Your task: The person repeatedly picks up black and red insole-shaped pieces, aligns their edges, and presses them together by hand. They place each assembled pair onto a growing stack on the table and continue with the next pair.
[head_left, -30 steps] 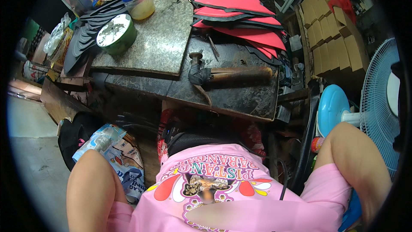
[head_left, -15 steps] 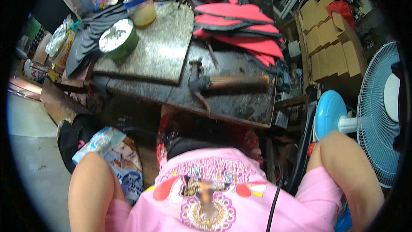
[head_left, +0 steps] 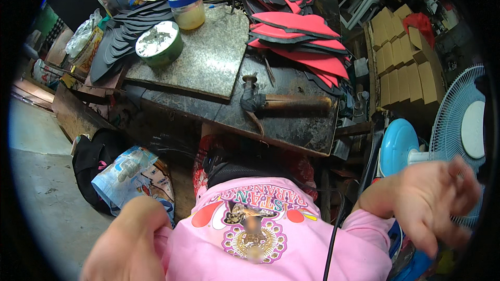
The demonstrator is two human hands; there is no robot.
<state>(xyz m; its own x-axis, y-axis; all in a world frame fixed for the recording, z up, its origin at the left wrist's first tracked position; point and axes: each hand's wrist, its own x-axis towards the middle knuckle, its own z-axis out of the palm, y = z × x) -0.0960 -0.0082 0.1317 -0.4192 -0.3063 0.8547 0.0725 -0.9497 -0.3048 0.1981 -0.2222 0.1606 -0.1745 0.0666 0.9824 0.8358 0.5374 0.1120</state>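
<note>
My right hand [head_left: 437, 203] is raised at the right, in front of the electric fan [head_left: 471, 130], its fingers spread and nothing in them. Low at the left is my left hand [head_left: 125, 244], blurred and cut by the lower edge, with its fingers not readable. It is nearest to a printed plastic bag [head_left: 138, 177]. Ahead, a hammer [head_left: 297, 103] with a worn wooden handle lies on the dark worktable [head_left: 208, 117]. Behind the hammer are stacked pink-and-black sole-shaped sheets [head_left: 299, 34]. A green tub [head_left: 159, 47] with a whitish top stands on a speckled stone slab [head_left: 216, 54].
A blue-rimmed jar [head_left: 187, 10] stands behind the tub, beside fanned dark grey sheets [head_left: 125, 31]. Cardboard boxes [head_left: 401, 67] and a white plastic stool [head_left: 359, 5] are at the far right. A dark cable [head_left: 333, 239] runs over my pink shirt [head_left: 291, 234].
My right hand has come into view beside the fan with its fingers spread. My left arm has dropped lower. The whole view has shifted slightly, moving the table's things rightward in the picture.
</note>
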